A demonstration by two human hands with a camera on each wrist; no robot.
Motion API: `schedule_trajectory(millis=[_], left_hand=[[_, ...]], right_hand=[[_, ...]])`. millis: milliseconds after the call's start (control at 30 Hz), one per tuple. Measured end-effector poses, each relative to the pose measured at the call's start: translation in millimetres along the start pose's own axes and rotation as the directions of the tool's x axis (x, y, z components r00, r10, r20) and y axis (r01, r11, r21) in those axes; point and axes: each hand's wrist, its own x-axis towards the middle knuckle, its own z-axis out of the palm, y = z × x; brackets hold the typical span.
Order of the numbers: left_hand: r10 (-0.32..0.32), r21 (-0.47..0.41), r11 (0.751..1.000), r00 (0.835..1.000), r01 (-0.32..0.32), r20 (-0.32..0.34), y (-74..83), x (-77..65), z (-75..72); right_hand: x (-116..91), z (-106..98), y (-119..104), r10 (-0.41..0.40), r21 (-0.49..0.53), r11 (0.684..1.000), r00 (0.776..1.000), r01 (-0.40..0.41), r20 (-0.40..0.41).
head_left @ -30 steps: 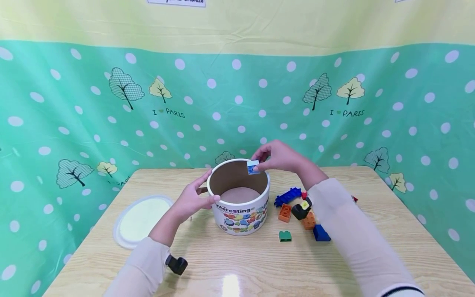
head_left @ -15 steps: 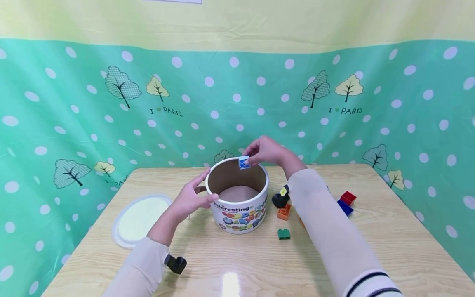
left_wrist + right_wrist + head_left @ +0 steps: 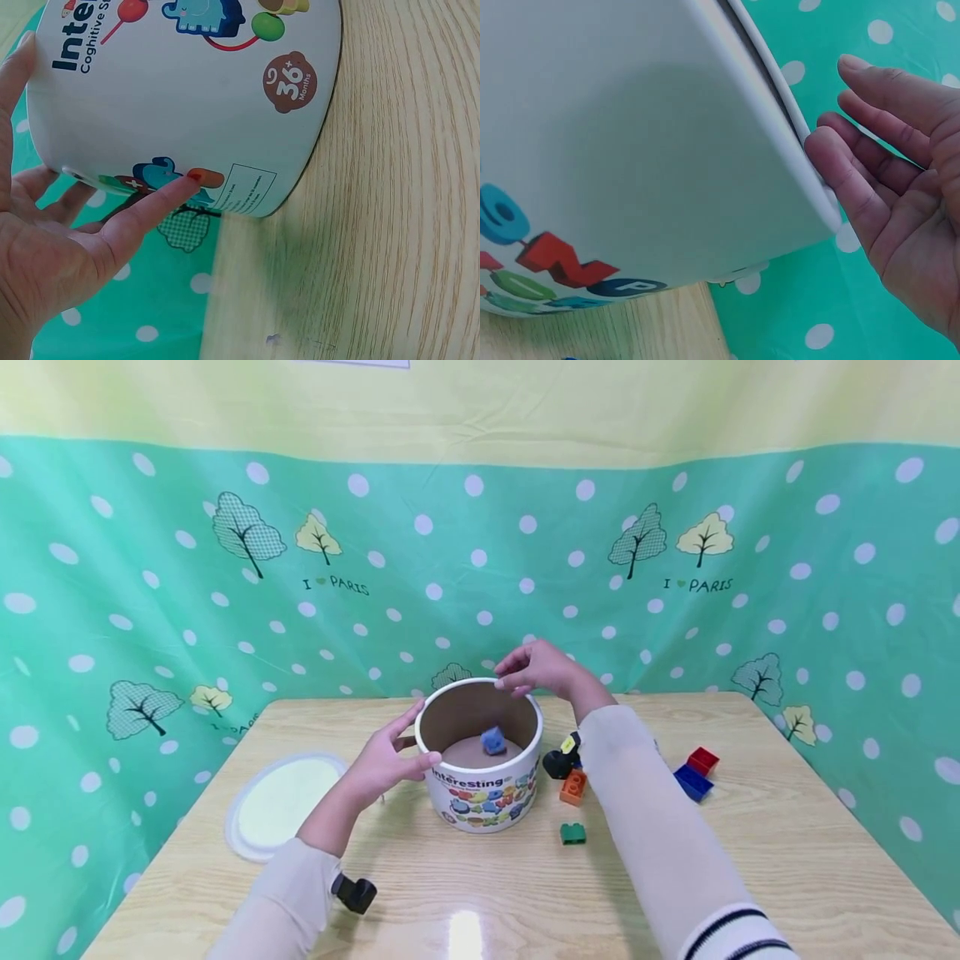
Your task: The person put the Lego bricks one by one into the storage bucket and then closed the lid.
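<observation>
A white bucket (image 3: pixel 480 797) with printed coloured letters stands on the table. My left hand (image 3: pixel 386 764) rests against the bucket's left side with fingers spread, thumb near the front of the rim. The left wrist view shows those fingers (image 3: pixel 142 217) straight along the printed wall. Inside the bucket, low down, is a blurred blue block (image 3: pixel 492 741). Above the far right of the rim is my right hand (image 3: pixel 543 668), its fingers loosely bent and holding nothing. In the right wrist view, the right hand (image 3: pixel 900 187) has a gap between thumb and fingers beside the rim.
A green block (image 3: pixel 573 833) and an orange block (image 3: pixel 573 787) lie right of the bucket. Farther right are a red block (image 3: pixel 702 761) and a dark blue block (image 3: pixel 693 782). A round white lid (image 3: pixel 281 810) lies at left. My right sleeve covers part of the table.
My right hand brought the blue block leftward over the bucket and let it go. The block has dropped from the rim to inside the bucket. My left hand has stayed in place.
</observation>
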Motion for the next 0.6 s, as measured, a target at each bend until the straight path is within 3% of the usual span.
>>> schedule_trajectory(millis=[367,600], left_hand=[[-0.009,0.005,1.0,1.0,0.01,-0.01,1.0,-0.4,0.5],[-0.014,0.005,1.0,1.0,0.014,-0.005,2.3,0.0,0.9]], right_hand=[[-16.8,1.5,6.2,-0.124,0.038,0.991,0.991,0.126,-0.042],[-38.8,-2.6,9.5,-0.188,0.0,0.982,0.971,0.191,-0.147]])
